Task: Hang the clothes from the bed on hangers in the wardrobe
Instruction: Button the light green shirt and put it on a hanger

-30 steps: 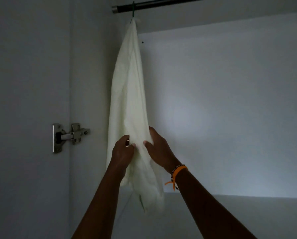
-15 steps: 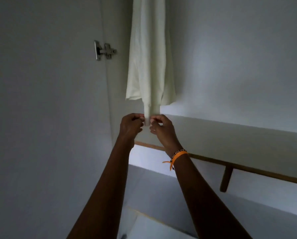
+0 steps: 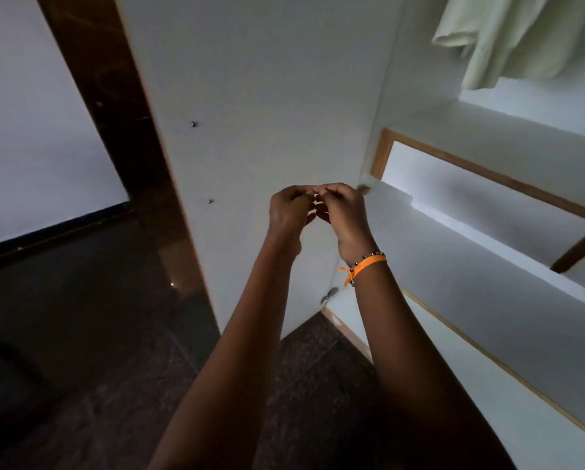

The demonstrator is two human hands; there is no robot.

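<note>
While a pale cream garment [image 3: 508, 39] hangs at the upper right inside the white wardrobe [image 3: 454, 266], both hands are raised together well below and to the left of it, apart from the cloth. Left hand [image 3: 289, 212] and right hand [image 3: 343, 212] meet fingertip to fingertip, fingers curled inward; nothing can be seen between them, though the dim light leaves that uncertain. An orange wristband [image 3: 365, 264] circles the right wrist. Behind the hands stands the open wardrobe door [image 3: 250, 96], with dark floor [image 3: 81, 317] beneath.
</note>
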